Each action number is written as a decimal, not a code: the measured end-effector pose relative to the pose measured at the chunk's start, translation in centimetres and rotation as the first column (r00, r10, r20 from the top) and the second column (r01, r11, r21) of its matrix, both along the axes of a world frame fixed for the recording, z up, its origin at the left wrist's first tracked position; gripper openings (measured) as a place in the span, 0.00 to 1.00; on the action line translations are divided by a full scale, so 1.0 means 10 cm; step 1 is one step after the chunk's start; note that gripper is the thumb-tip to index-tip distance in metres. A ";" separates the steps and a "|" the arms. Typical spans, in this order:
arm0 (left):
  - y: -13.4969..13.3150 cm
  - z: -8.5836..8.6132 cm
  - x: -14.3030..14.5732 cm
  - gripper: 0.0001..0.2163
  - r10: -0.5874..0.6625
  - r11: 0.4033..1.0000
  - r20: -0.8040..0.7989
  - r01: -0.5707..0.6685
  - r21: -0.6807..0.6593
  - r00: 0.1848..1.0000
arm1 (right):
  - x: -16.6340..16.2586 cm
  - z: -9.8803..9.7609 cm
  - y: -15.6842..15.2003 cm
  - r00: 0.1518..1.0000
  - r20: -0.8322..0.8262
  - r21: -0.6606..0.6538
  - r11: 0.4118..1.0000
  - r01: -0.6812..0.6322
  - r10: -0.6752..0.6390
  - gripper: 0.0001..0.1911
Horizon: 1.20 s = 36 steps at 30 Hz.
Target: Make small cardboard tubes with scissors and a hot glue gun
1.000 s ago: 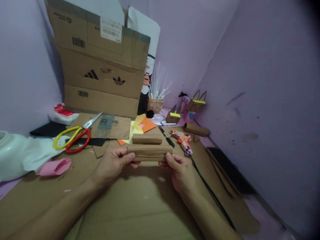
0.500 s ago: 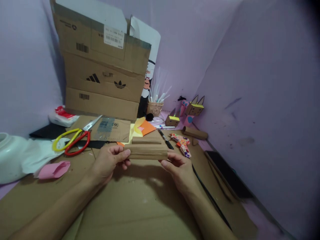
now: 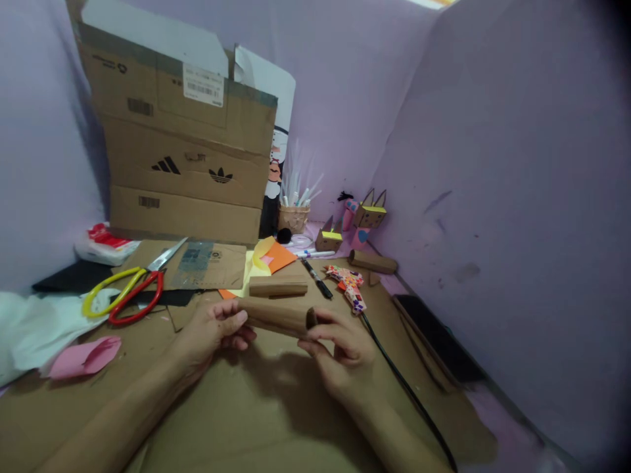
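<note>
A brown cardboard tube [image 3: 276, 316] is held level above the cardboard-covered table, its right end turned a little toward me so the dark opening shows. My left hand [image 3: 221, 335] pinches the tube's left end between thumb and fingers. At the other end, my right hand [image 3: 340, 345] grips the rim with thumb and fingertips. Just behind lies a second cardboard piece [image 3: 278, 286], folded or rolled. A black marker [image 3: 318, 279] and a glue gun [image 3: 350, 287] with a patterned cover rest beyond my right hand.
Scissors with yellow and red handles [image 3: 133, 295] lie at left, near a pink paper roll [image 3: 85, 358]. A large cardboard box [image 3: 182, 157] stands behind. Another tube [image 3: 373, 261] and a dark flat slab [image 3: 438, 338] are at right. The glue gun's black cable [image 3: 404, 381] runs forward.
The tube's right end has swung toward me and dropped slightly, showing its opening. Both hands keep hold of it. The camera view has shifted a little.
</note>
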<state>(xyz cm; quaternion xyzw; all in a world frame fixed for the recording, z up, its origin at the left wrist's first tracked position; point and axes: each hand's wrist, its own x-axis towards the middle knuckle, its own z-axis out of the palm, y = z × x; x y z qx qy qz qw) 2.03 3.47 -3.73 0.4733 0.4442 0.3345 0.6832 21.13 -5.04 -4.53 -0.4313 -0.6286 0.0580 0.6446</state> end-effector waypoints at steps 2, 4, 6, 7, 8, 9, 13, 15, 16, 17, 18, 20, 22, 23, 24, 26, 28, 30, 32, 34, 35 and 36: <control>0.01 -0.04 0.00 0.18 -0.029 0.999 0.005 0.029 -0.020 1.000 | -0.02 0.02 -0.03 0.991 0.123 0.082 0.995 -0.053 0.043 0.10; 0.00 -0.07 0.01 0.17 -0.069 0.997 0.006 0.069 -0.034 0.998 | -0.02 0.02 -0.05 0.976 0.206 0.106 0.990 -0.089 0.066 0.12; 0.00 -0.09 0.02 0.16 -0.113 0.993 0.006 0.114 -0.044 0.994 | -0.03 0.01 -0.05 0.969 0.236 0.117 0.987 -0.107 0.077 0.13; 0.00 -0.09 0.03 0.16 -0.129 0.990 0.007 0.129 -0.049 0.992 | -0.03 0.00 -0.05 0.968 0.240 0.123 0.986 -0.110 0.078 0.13; 0.00 -0.09 0.04 0.16 -0.138 0.989 0.009 0.138 -0.053 0.990 | -0.03 -0.01 -0.05 0.968 0.241 0.130 0.985 -0.110 0.076 0.12; 0.00 -0.08 0.04 0.16 -0.140 0.988 0.010 0.141 -0.056 0.990 | -0.03 -0.02 -0.04 0.968 0.241 0.137 0.985 -0.108 0.073 0.12; 0.00 -0.06 0.06 0.18 -0.116 0.991 0.007 0.116 -0.073 0.993 | -0.03 -0.03 -0.04 0.965 0.252 0.149 0.982 -0.116 0.075 0.10; 0.00 -0.05 0.07 0.19 -0.108 0.991 0.004 0.108 -0.078 0.994 | -0.03 -0.03 -0.04 0.964 0.255 0.141 0.983 -0.120 0.081 0.10; 0.01 -0.05 0.07 0.19 -0.108 0.991 0.000 0.107 -0.078 0.994 | -0.03 -0.03 -0.04 0.964 0.252 0.140 0.983 -0.121 0.083 0.10; 0.01 -0.04 0.07 0.19 -0.105 0.992 -0.005 0.105 -0.076 0.994 | -0.04 -0.03 -0.04 0.966 0.245 0.137 0.983 -0.124 0.087 0.10; 0.01 -0.05 0.07 0.18 -0.098 0.993 -0.013 0.097 -0.072 0.995 | -0.04 -0.02 -0.04 0.969 0.227 0.127 0.984 -0.123 0.092 0.09; 0.01 -0.05 0.07 0.17 -0.067 0.996 -0.037 0.065 -0.061 0.997 | -0.05 -0.01 -0.02 0.988 0.133 0.079 0.993 -0.085 0.074 0.06; -0.01 -0.05 0.07 0.16 -0.031 0.999 -0.052 0.029 -0.035 0.998 | -0.05 0.00 0.01 0.999 -0.036 -0.046 0.999 -0.026 0.024 0.03; -0.03 -0.04 0.07 0.15 -0.022 1.000 -0.053 0.022 -0.011 0.998 | -0.04 0.01 0.03 0.991 -0.135 -0.130 0.991 -0.015 -0.002 0.02; -0.04 -0.03 0.07 0.15 -0.021 1.000 -0.050 0.022 0.020 0.999 | -0.03 0.01 0.05 0.972 -0.234 -0.216 0.976 -0.025 -0.027 0.01; -0.08 -0.02 0.06 0.14 -0.022 0.995 -0.035 0.026 0.095 0.999 | -0.01 0.02 0.09 0.913 -0.404 -0.361 0.927 -0.099 -0.060 0.04; -0.13 -0.01 0.05 0.12 -0.018 0.987 -0.031 0.022 0.158 0.999 | 0.01 0.02 0.12 0.854 -0.511 -0.444 0.880 -0.169 -0.094 0.06; -0.16 0.00 0.04 0.11 -0.014 0.981 -0.040 0.022 0.192 0.999 | 0.02 0.01 0.13 0.815 -0.566 -0.495 0.841 -0.219 -0.121 0.08; -0.18 0.00 0.04 0.09 -0.028 0.976 -0.048 0.038 0.214 0.998 | 0.00 -0.01 0.13 0.776 -0.617 -0.511 0.816 -0.270 -0.130 0.09; -0.19 0.00 0.05 0.07 -0.027 0.964 -0.061 0.042 0.263 0.998 | -0.01 -0.05 0.13 0.741 -0.661 -0.507 0.798 -0.325 -0.119 0.11; -0.20 0.01 0.05 0.06 -0.017 0.950 -0.080 0.041 0.311 0.997 | -0.02 -0.07 0.13 0.732 -0.674 -0.500 0.792 -0.351 -0.101 0.12; -0.21 0.02 0.05 0.06 0.003 0.927 -0.104 0.036 0.374 0.995 | -0.02 -0.09 0.13 0.729 -0.680 -0.492 0.786 -0.374 -0.079 0.13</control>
